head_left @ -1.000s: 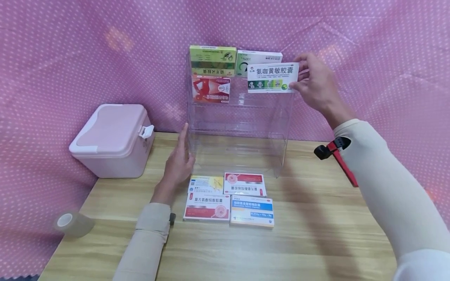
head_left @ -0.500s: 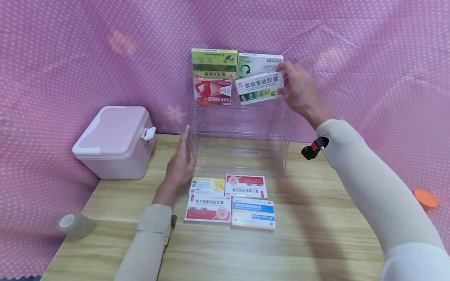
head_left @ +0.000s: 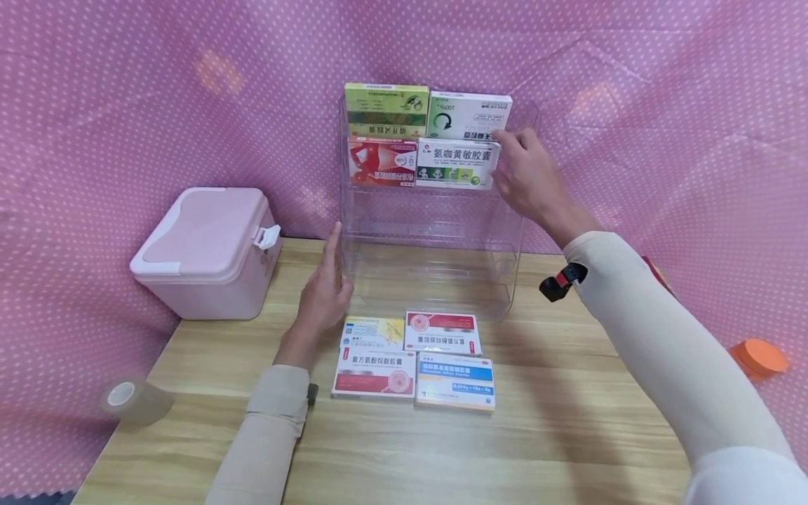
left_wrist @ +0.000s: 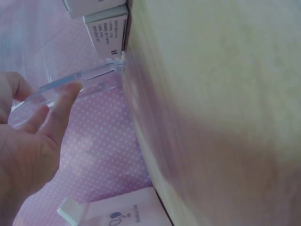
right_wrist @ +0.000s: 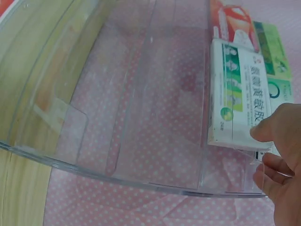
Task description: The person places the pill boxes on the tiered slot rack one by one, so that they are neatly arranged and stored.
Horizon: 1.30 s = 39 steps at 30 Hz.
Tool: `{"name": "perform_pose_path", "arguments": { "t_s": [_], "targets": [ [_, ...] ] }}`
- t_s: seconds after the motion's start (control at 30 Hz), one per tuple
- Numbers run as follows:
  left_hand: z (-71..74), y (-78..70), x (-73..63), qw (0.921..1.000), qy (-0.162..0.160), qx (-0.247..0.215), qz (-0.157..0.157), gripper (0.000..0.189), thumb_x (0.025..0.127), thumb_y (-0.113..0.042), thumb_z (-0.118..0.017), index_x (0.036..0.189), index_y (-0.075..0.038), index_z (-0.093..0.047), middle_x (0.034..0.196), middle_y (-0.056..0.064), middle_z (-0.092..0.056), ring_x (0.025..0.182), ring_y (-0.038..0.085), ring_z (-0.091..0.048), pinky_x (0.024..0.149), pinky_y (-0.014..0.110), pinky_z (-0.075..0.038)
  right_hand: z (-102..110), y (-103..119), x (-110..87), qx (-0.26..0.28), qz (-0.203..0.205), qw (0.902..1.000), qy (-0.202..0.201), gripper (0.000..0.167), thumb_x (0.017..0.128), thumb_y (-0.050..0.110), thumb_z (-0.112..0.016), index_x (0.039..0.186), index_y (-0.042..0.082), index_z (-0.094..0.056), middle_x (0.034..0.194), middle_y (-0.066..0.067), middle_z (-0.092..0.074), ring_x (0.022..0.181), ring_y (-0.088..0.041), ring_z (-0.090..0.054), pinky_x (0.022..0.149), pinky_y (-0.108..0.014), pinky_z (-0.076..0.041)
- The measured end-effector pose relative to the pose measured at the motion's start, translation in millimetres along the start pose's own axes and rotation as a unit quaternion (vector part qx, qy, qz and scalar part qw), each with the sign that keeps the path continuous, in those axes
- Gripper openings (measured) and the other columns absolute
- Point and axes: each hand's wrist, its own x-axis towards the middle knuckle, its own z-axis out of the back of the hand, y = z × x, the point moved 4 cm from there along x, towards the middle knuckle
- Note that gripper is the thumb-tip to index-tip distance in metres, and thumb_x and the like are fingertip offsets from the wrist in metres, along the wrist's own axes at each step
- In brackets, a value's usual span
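A clear tiered display rack stands on the table. My left hand pinches its left side panel between thumb and fingers; the left wrist view shows the panel edge between them. A white-and-green medicine box stands in the rack's second tier, beside a red medicine box. My right hand holds the white-and-green box at its right end, the thumb lying on its front face in the right wrist view. Behind, on the top tier, are a yellow-green box and a white-and-green capsule box.
Several medicine boxes, including a blue-and-white one, lie on the table in front of the rack. A pink medicine chest stands at left, with a tape roll nearer. An orange round object is at far right. A pink dotted cloth hangs behind.
My right hand has brought the white-and-green medicine box left and down, from in front of the rack's right side to the second tier beside the red box. The left hand stays put.
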Motion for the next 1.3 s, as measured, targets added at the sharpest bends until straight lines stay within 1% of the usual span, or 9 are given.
{"name": "perform_pose_path", "arguments": {
  "t_s": [0.1, 0.2, 0.37, 0.47, 0.63, 0.83, 0.97, 1.1, 1.3],
  "targets": [
    [-0.7, -0.5, 0.8, 1.0000, 0.001, 0.000, -0.002, 0.114, 0.101, 0.004, -0.060, 0.167, -0.059, 0.008, 0.183, -0.004, -0.012, 0.162, 0.043, -0.033, 0.126, 0.065, -0.041, 5, 0, -11.9, 0.000, 0.022, 0.9995, -0.023, 0.065, 0.099, 0.002, -0.064, 0.161, 0.008, -0.044, 0.145, -0.029, -0.052, 0.122, -0.044, -0.058, 0.107, -0.061, -0.056],
    [0.0, -2.3, 1.1, 1.0000, -0.002, 0.001, -0.009, 0.111, 0.100, 0.004, -0.060, 0.170, -0.053, 0.005, 0.183, 0.000, -0.016, 0.161, 0.044, -0.036, 0.124, 0.067, -0.043, 9, -2, -28.3, 0.014, 0.038, 0.9980, -0.048, 0.061, 0.097, -0.001, -0.067, 0.155, 0.004, -0.049, 0.142, -0.029, -0.053, 0.123, -0.043, -0.056, 0.108, -0.060, -0.055],
    [1.7, -5.2, 0.8, 0.9999, -0.005, 0.000, -0.016, 0.111, 0.100, 0.003, -0.059, 0.169, -0.056, 0.006, 0.182, 0.005, -0.021, 0.159, 0.045, -0.039, 0.121, 0.070, -0.045, 5, -8, -67.0, 0.027, 0.055, 0.9964, -0.060, 0.049, 0.095, -0.001, -0.070, 0.143, -0.004, -0.058, 0.125, -0.028, -0.058, 0.112, -0.041, -0.057, 0.099, -0.056, -0.054],
    [1.8, -5.3, 0.6, 0.9999, -0.004, -0.002, -0.014, 0.114, 0.100, 0.003, -0.059, 0.165, -0.063, 0.009, 0.182, 0.004, -0.021, 0.159, 0.045, -0.038, 0.120, 0.070, -0.045, -7, -12, -97.0, 0.036, 0.050, 0.9978, -0.026, 0.044, 0.096, 0.002, -0.071, 0.138, -0.006, -0.060, 0.120, -0.027, -0.064, 0.109, -0.042, -0.060, 0.095, -0.057, -0.056],
    [1.3, -4.5, 0.2, 0.9999, -0.003, 0.002, -0.015, 0.114, 0.101, 0.002, -0.059, 0.164, -0.063, 0.010, 0.181, 0.005, -0.022, 0.158, 0.046, -0.040, 0.119, 0.070, -0.047, -41, -22, -152.1, 0.067, 0.015, 0.9946, 0.077, 0.037, 0.102, 0.010, -0.070, 0.136, -0.002, -0.063, 0.120, -0.024, -0.069, 0.106, -0.040, -0.068, 0.088, -0.056, -0.063],
    [-0.8, -2.3, -0.3, 0.9999, -0.002, 0.004, -0.014, 0.113, 0.101, 0.002, -0.059, 0.164, -0.063, 0.010, 0.181, 0.004, -0.022, 0.158, 0.046, -0.040, 0.119, 0.070, -0.046, -82, -29, -215.5, 0.117, -0.026, 0.9786, 0.167, 0.036, 0.102, 0.013, -0.071, 0.134, -0.002, -0.064, 0.114, -0.019, -0.071, 0.094, -0.024, -0.071, 0.079, -0.039, -0.066],
    [-1.7, -2.4, -0.7, 0.9999, 0.000, 0.005, -0.012, 0.112, 0.101, 0.002, -0.058, 0.166, -0.059, 0.009, 0.182, 0.004, -0.021, 0.158, 0.046, -0.040, 0.120, 0.069, -0.045, -99, -29, -249.5, 0.149, -0.068, 0.9606, 0.225, 0.051, 0.101, 0.020, -0.074, 0.144, -0.001, -0.057, 0.116, -0.014, -0.071, 0.094, -0.017, -0.066, 0.078, -0.027, -0.061],
    [-0.7, -4.4, -0.6, 0.9999, -0.001, 0.010, -0.010, 0.111, 0.101, 0.002, -0.059, 0.168, -0.056, 0.008, 0.181, 0.006, -0.022, 0.157, 0.047, -0.041, 0.119, 0.070, -0.046, -109, -25, -272.7, 0.168, -0.097, 0.9451, 0.263, 0.063, 0.099, 0.031, -0.078, 0.149, 0.002, -0.054, 0.118, -0.010, -0.066, 0.096, -0.017, -0.059, 0.076, -0.023, -0.055],
    [1.6, -6.1, -0.4, 1.0000, -0.001, 0.008, -0.002, 0.111, 0.101, 0.002, -0.058, 0.167, -0.058, 0.008, 0.181, 0.008, -0.022, 0.157, 0.048, -0.041, 0.119, 0.071, -0.045, -109, -20, -283.0, 0.176, -0.111, 0.9421, 0.263, 0.049, 0.095, 0.032, -0.083, 0.134, 0.009, -0.067, 0.113, -0.006, -0.062, 0.095, -0.018, -0.056, 0.075, -0.022, -0.052]
  ]
}}
